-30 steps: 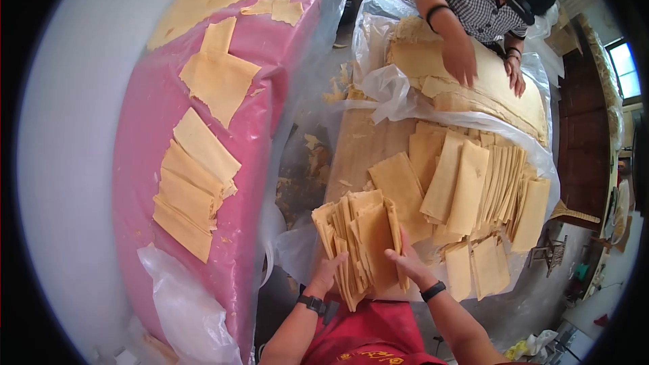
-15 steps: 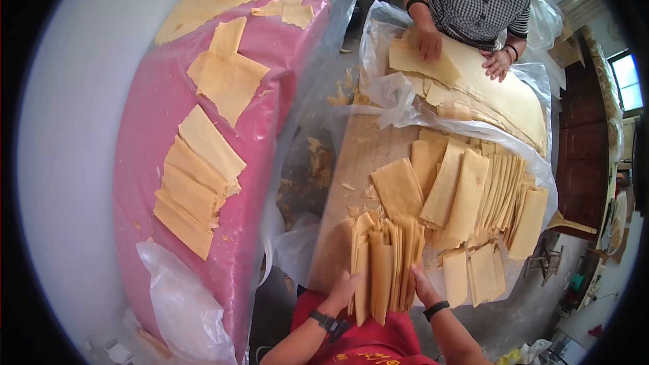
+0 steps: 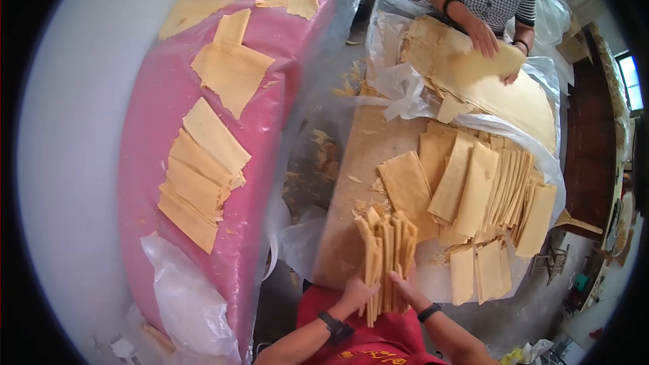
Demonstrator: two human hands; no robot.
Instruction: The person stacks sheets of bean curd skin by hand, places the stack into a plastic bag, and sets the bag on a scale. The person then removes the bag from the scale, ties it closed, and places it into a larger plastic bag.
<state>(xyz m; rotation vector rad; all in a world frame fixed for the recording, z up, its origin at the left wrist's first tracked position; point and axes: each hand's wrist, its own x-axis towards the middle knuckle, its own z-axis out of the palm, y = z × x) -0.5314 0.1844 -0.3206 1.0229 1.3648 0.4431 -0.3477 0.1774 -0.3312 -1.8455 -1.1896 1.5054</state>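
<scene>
A bundle of folded bean curd sheets [image 3: 388,243] stands on end at the table's near edge, close to my body. My left hand [image 3: 360,293] is closed around its left side, thumb in front. From the right, my right hand [image 3: 406,288] grips the same bundle, its thumb across the front; the fingers behind are hidden. Just beyond, a flat folded sheet [image 3: 405,182] lies slanted on the wooden table [image 3: 345,209]. To its right are a long row of folded sheets [image 3: 507,186] and a few shorter folded pieces [image 3: 490,267].
Across the table, a person [image 3: 483,0] handles a large sheet [image 3: 487,64] over a plastic-lined stack [image 3: 534,105]. At left, a pink-covered surface [image 3: 145,155] bears folded sheets [image 3: 203,176] and a plastic bag [image 3: 186,297]. Scraps lie on the floor between.
My hands have squeezed the bundle narrower, and my right hand has moved left and inward. The other person has lifted and folded over a large sheet. The view has shifted slightly.
</scene>
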